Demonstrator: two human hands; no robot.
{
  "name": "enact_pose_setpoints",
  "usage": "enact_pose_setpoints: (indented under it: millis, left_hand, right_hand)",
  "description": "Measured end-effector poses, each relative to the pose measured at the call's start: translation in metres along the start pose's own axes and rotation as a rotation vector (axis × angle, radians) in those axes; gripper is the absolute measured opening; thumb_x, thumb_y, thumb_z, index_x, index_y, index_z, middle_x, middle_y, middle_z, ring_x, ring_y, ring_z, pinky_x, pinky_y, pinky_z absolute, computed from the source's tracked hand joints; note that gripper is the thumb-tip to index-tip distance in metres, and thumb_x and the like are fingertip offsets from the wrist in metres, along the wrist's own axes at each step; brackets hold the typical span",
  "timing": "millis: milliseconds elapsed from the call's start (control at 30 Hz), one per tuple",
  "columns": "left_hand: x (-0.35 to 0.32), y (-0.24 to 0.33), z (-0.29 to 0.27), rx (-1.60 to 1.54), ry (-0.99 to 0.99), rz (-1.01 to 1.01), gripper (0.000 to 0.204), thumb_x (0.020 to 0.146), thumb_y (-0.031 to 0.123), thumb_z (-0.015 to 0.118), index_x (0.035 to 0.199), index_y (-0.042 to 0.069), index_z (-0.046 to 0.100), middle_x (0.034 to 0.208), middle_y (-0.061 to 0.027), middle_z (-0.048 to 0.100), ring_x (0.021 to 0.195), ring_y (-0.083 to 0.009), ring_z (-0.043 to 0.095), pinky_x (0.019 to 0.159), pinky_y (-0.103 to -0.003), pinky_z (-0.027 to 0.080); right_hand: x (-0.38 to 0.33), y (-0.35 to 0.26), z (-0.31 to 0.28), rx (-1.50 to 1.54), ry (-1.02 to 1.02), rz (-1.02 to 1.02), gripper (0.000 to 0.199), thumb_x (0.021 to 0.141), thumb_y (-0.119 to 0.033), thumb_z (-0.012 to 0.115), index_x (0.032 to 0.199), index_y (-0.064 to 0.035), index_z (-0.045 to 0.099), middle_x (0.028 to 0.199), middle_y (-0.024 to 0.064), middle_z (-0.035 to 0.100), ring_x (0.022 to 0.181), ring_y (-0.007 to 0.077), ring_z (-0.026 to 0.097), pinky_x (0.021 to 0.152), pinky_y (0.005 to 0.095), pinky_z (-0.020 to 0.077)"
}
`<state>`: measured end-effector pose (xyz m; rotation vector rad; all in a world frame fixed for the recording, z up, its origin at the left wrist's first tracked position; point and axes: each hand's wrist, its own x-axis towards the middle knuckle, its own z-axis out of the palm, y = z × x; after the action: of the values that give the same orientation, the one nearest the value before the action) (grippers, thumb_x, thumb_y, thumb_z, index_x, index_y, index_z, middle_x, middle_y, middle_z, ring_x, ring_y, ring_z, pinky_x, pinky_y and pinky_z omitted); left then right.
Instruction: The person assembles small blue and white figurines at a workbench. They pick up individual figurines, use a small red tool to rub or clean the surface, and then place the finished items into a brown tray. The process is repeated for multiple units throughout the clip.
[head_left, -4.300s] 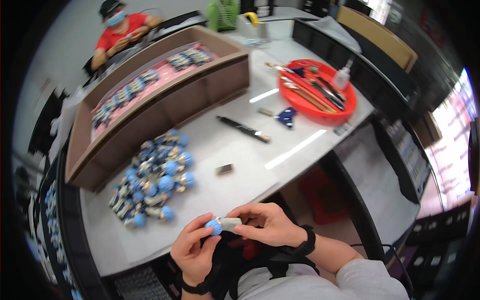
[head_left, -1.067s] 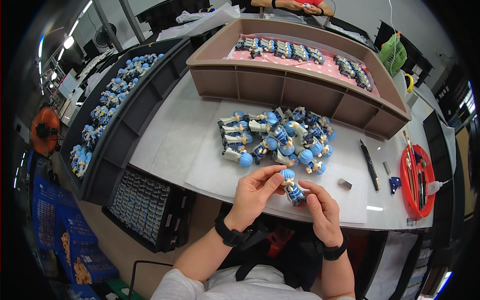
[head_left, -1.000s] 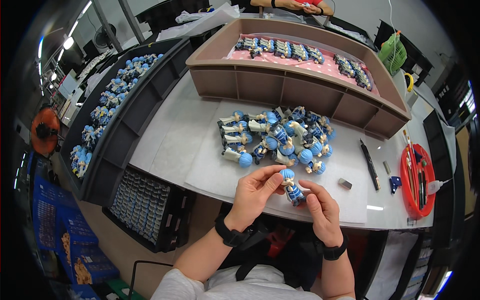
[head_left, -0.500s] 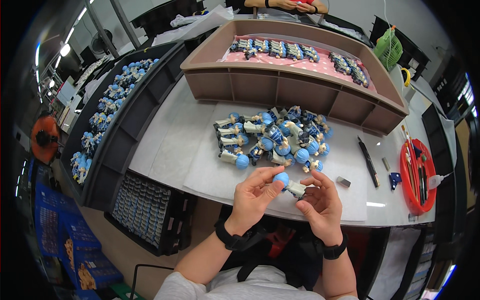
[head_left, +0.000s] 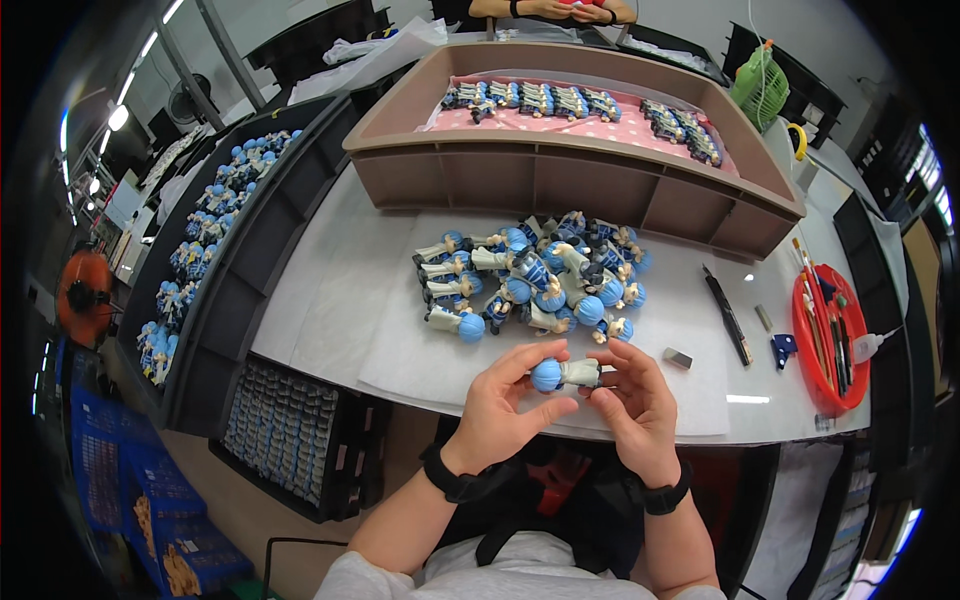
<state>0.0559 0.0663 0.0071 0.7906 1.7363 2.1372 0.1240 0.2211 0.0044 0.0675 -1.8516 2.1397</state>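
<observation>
Level above the near part of the white sheet lies a small figurine (head_left: 572, 374) with a round blue head and a pale body. My right hand (head_left: 640, 410) pinches its dark feet end between thumb and fingers. Around the head end, my left hand (head_left: 505, 405) is spread, its thumb held off below and its fingers curving behind; whether those fingers touch the head is unclear. Just beyond my hands is a loose pile of similar figurines (head_left: 550, 285), blue-headed with blue-and-white clothes, lying in mixed directions. A small grey block (head_left: 677, 358) sits right of my right hand.
A brown tray (head_left: 600, 185) with figurines on pink cloth stands behind the pile. Left is a dark crate (head_left: 265, 235) of figurines; below it, another full crate (head_left: 280, 435). A black pen-like tool (head_left: 727, 315) and a red basket (head_left: 828, 395) of brushes lie right. A person's hands (head_left: 560, 10) show beyond.
The figurine has turned to lie nearly level, its head moving left and down. My left thumb has come off the head, while my right hand keeps the feet end.
</observation>
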Motion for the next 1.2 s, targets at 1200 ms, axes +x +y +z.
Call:
enact_pose_setpoints:
  millis: [1200]
  left_hand:
    - [-0.003,0.004,0.008,0.441,0.031,0.095,0.029,0.071,0.005,0.071,0.097,0.0,0.06,0.08,-0.0072,0.058,0.067,-0.0123,0.056,0.056,-0.022,0.045]
  right_hand:
    - [-0.028,-0.027,-0.042,-0.975,0.459,-0.066,0.019,0.069,0.005,0.066,0.087,0.0001,0.064,0.083,0.0087,0.057,0.07,0.0176,0.057,0.061,0.0247,0.0448]
